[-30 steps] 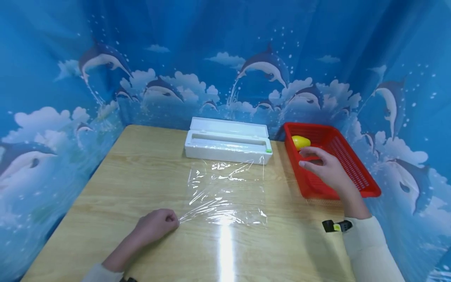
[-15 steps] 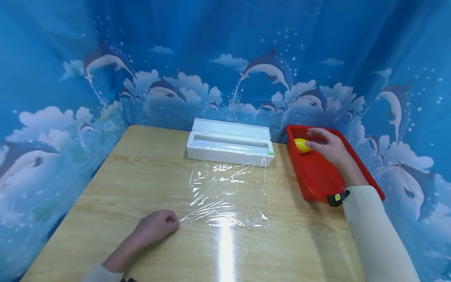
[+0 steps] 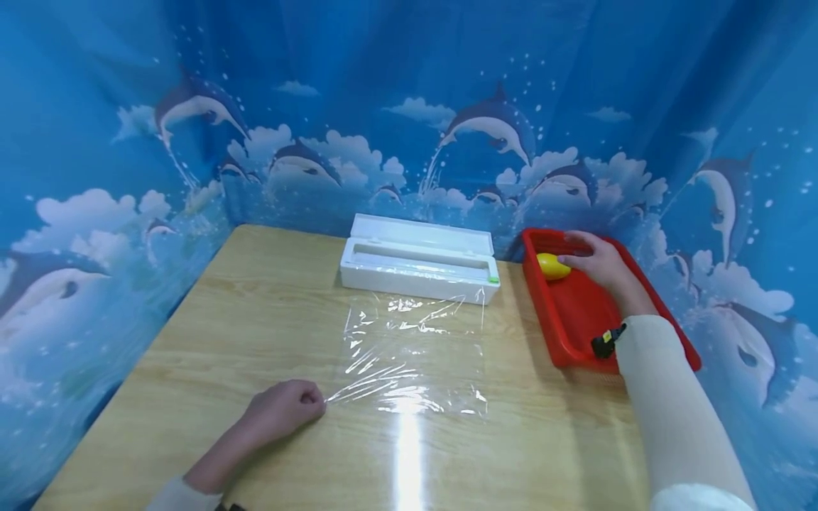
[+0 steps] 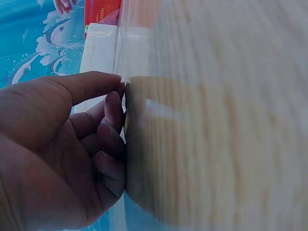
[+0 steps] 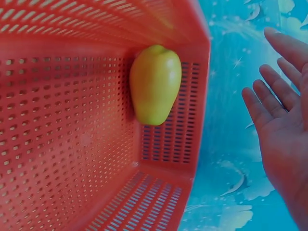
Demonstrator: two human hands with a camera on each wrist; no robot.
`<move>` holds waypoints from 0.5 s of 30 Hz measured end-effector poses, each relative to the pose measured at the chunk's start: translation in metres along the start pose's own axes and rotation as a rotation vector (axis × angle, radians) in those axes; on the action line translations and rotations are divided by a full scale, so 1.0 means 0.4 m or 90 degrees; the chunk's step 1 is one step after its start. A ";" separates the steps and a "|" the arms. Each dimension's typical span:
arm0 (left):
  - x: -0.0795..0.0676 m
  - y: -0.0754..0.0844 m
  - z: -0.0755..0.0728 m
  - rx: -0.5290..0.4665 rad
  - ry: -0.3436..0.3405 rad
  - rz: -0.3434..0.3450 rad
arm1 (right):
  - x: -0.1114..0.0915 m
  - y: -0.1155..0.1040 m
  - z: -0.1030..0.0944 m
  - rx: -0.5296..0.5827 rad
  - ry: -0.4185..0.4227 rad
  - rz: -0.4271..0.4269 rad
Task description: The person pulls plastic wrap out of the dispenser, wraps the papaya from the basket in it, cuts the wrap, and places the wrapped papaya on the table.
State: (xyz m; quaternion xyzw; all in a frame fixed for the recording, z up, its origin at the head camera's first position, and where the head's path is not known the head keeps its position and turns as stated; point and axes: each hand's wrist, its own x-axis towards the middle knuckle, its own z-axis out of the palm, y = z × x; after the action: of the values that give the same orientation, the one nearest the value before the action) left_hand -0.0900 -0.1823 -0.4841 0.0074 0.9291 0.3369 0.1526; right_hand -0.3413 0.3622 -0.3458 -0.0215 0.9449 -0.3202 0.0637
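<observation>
My left hand (image 3: pixel 285 409) pinches the near left corner of a sheet of clear plastic wrap (image 3: pixel 415 355), low over the table. In the left wrist view, thumb and index fingertip of that hand (image 4: pixel 62 144) meet at the film's edge. The sheet runs back, creased and shiny, to a white wrap dispenser box (image 3: pixel 418 284) with its lid raised. Over the red basket (image 3: pixel 543 323) is my right hand (image 3: pixel 601 266), fingers spread and holding nothing. A smooth yellow fruit (image 3: pixel 552 266), mango-like in shape (image 5: pixel 155 86), lies at the basket's far left end, near the right thumb.
A wooden table (image 3: pixel 255 319) carries the box and the basket, with the basket at its right edge. Behind and on both sides hangs a blue dolphin-print curtain (image 3: pixel 383 128). A green tab (image 3: pixel 493 279) sits at the box's right end.
My right hand has moved from the basket's left side to farther back over its inside, near the yellow fruit. The left hand has kept its pinch on the plastic wrap, almost still.
</observation>
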 end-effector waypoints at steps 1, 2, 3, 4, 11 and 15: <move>0.000 -0.001 0.000 0.000 -0.001 0.000 | 0.006 0.007 0.000 0.002 -0.006 0.006; -0.001 -0.001 0.001 -0.001 -0.002 -0.001 | 0.010 0.013 0.000 0.003 -0.013 0.009; -0.002 -0.002 0.000 -0.001 -0.003 0.000 | 0.015 0.019 0.000 0.004 -0.016 0.013; -0.003 -0.002 0.000 -0.001 -0.002 -0.001 | 0.019 0.024 0.000 0.006 -0.020 0.016; -0.007 0.006 -0.003 -0.002 0.005 -0.007 | 0.046 0.055 0.002 0.000 -0.036 0.032; -0.008 0.007 -0.001 -0.002 0.008 -0.008 | 0.068 0.060 0.009 -0.018 -0.042 0.039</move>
State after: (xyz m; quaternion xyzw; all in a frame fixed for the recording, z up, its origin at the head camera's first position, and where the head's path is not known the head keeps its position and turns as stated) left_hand -0.0873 -0.1810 -0.4811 -0.0010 0.9296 0.3370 0.1491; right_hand -0.3679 0.3768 -0.3663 -0.0037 0.9468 -0.3041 0.1047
